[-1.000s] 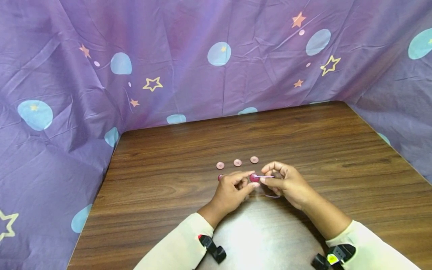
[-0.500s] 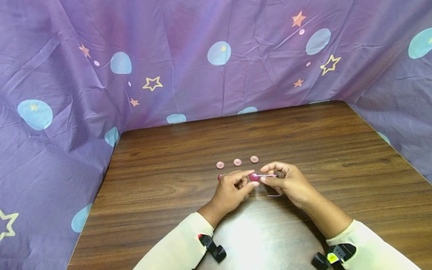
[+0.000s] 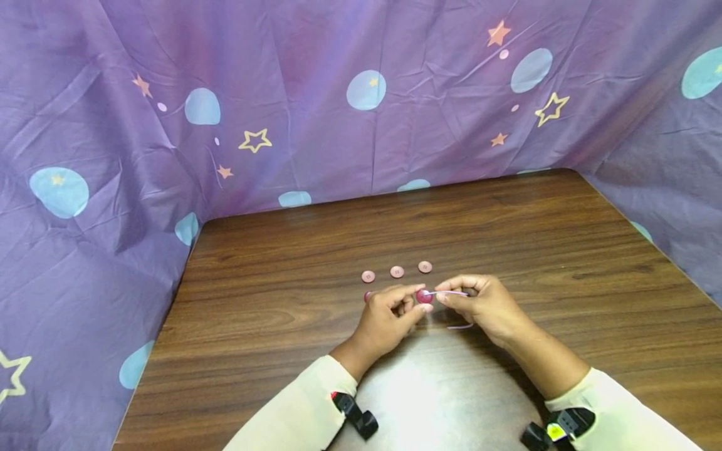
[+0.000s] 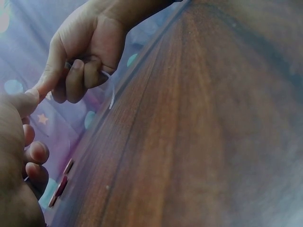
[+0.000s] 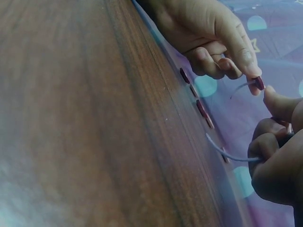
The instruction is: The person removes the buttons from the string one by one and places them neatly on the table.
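My left hand point(image 3: 389, 318) pinches a magenta button point(image 3: 424, 296) between thumb and index finger, its face turned up in the head view. A thin lilac cord point(image 3: 451, 292) runs from the button's middle to my right hand point(image 3: 486, 308), which pinches it between thumb and index finger. In the right wrist view, a short cord tail point(image 5: 240, 87) pokes out on the button's left-hand side. Another length of cord point(image 5: 229, 155) hangs from my right hand's curled fingers. Something dark point(image 5: 286, 138) shows among those fingers, mostly hidden.
Three pale pink buttons, left point(image 3: 368, 276), middle point(image 3: 397, 272) and right point(image 3: 425, 267), lie in a row beyond the hands. A magenta button point(image 3: 367, 295) is partly covered by my left hand. The wooden table point(image 3: 271, 376) meets a purple patterned curtain point(image 3: 316, 125).
The right index finger has come down closer to the thumb. The cord reaches slightly farther right from the button and now bends. The left hand stays almost still.
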`<state>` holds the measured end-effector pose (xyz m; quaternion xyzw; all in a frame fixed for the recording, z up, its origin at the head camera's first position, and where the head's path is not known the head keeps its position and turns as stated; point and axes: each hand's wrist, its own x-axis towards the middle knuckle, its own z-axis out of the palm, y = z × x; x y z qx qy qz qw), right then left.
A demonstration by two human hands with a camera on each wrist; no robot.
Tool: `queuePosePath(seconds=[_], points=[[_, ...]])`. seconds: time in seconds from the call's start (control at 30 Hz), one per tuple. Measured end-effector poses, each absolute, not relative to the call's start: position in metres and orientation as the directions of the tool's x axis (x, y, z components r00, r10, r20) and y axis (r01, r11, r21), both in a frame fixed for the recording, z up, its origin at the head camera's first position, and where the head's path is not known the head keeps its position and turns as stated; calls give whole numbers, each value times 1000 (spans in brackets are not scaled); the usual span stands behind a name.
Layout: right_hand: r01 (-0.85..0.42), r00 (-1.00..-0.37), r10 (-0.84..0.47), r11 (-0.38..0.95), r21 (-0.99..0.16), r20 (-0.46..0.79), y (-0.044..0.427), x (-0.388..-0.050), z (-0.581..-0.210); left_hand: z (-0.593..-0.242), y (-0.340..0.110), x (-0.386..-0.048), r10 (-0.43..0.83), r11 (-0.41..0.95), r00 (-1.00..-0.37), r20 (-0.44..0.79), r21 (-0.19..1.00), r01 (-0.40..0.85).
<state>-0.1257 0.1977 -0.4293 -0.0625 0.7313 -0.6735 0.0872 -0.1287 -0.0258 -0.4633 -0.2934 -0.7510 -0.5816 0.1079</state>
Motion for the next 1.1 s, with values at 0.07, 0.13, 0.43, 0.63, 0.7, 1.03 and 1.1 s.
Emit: queuePosePath(seconds=[0.07,0.13,0.43,0.63,0.7,1.03,1.1], points=[[24,-978,-204,81,-996,-40,198,-126,-429,-463,-26,-129,314,146,-801,510,808,571],[19,-979,-201,81,-997,-35,198,-126,-429,-463,-26,-129,313,140,-800,513,808,573],[22,-988,-152,89,-996,-35,198,-127,-426,-461,-26,-129,316,122,-798,513,813,570],[30,-991,-129,77,-997,-40,199,-128,-425,-462,-26,-130,307,134,-796,522,804,579],[32,-992,-123,76,-997,-41,199,-128,-425,-461,-26,-130,302,135,-797,524,804,580],[35,-994,-104,46,-998,-40,202,-129,-425,-464,-26,-131,273,156,-802,531,798,582],[38,-994,-98,36,-999,-41,203,-129,-425,-464,-26,-131,263,169,-804,533,795,583]])
